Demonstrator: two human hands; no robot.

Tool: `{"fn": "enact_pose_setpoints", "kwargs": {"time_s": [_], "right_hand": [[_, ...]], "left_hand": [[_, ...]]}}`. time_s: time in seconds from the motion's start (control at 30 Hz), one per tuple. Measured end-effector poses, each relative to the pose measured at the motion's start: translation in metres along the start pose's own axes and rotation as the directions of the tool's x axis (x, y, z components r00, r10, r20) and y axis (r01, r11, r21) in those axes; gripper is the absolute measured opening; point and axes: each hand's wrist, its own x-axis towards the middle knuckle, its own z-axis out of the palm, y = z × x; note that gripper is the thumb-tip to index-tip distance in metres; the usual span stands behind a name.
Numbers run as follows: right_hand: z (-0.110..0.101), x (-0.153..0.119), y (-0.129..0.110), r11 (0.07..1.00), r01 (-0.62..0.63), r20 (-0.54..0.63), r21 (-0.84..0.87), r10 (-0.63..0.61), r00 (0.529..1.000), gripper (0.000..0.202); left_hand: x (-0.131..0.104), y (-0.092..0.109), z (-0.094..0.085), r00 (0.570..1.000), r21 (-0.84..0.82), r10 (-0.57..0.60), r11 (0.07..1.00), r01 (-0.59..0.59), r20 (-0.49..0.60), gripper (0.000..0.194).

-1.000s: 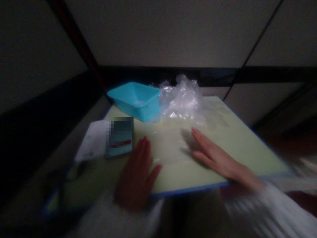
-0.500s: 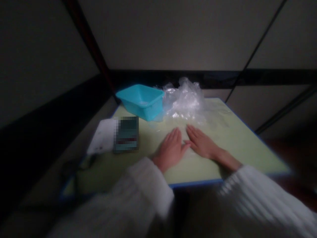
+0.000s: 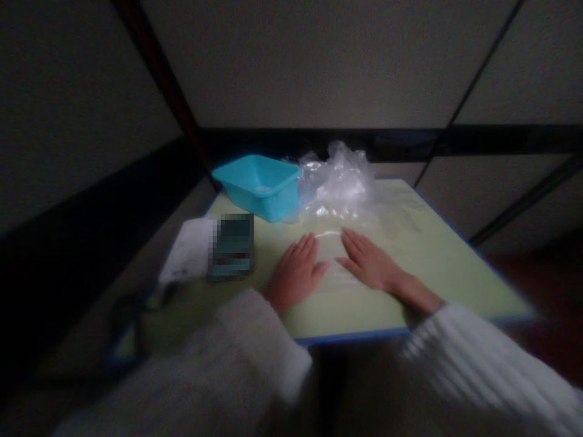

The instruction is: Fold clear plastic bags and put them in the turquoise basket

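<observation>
A clear plastic bag (image 3: 331,267) lies flat on the yellow tabletop, its edges hard to make out. My left hand (image 3: 296,270) rests palm down on its left part, fingers stretched forward and thumb pointing right. On the right part lies my right hand (image 3: 371,260), also flat with fingers extended. A gap shows the transparent film between the two thumbs. Neither hand grips anything. Behind them rises a crumpled heap of clear plastic (image 3: 344,179).
A turquoise plastic basin (image 3: 276,205) stands at the back left, beside the heap. White paper (image 3: 184,252) and a dark, pixelated flat object (image 3: 232,246) lie on the left. The table (image 3: 455,279) has a blue edge. Grey panels stand behind it.
My left hand has slid to the left over the plastic, widening the gap between my hands. My right hand stays almost where it was.
</observation>
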Motion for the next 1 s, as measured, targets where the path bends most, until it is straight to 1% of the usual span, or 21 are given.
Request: {"fn": "enact_pose_setpoints", "kwargs": {"time_s": [0.1,0.27,0.47,0.7,0.87,1.0], "right_hand": [[0.002,0.000,0.001,1.000,0.001,-0.016,-0.002,-0.001,1.000,0.075],[0.004,0.000,0.002,1.000,-0.001,-0.009,-0.008,0.001,1.000,0.078],[0.003,-0.001,0.002,1.000,-0.014,0.020,-0.012,0.014,1.000,0.081],[0.000,-0.003,0.004,0.999,-0.046,-0.004,0.020,0.046,0.999,0.082],[-0.009,-0.015,0.022,0.990,-0.141,0.030,0.018,0.141,0.990,0.086],[-0.010,-0.024,0.036,0.979,-0.204,0.033,-0.006,0.204,0.978,0.085]], "left_hand": [[-0.002,-0.007,0.001,1.000,0.016,0.009,1.000,-0.009,-0.011,0.055],[-0.008,-0.021,0.002,0.999,0.021,0.012,1.000,-0.011,-0.030,0.054],[-0.015,-0.035,0.003,0.999,0.024,-0.021,0.999,0.022,-0.045,0.057],[-0.017,-0.037,0.003,0.998,0.038,-0.021,0.999,0.023,-0.054,0.057],[-0.017,-0.037,0.002,0.999,0.053,-0.034,0.998,0.036,-0.040,0.057],[-0.016,-0.036,0.001,0.999,0.049,-0.037,0.998,0.038,-0.030,0.056]]}}
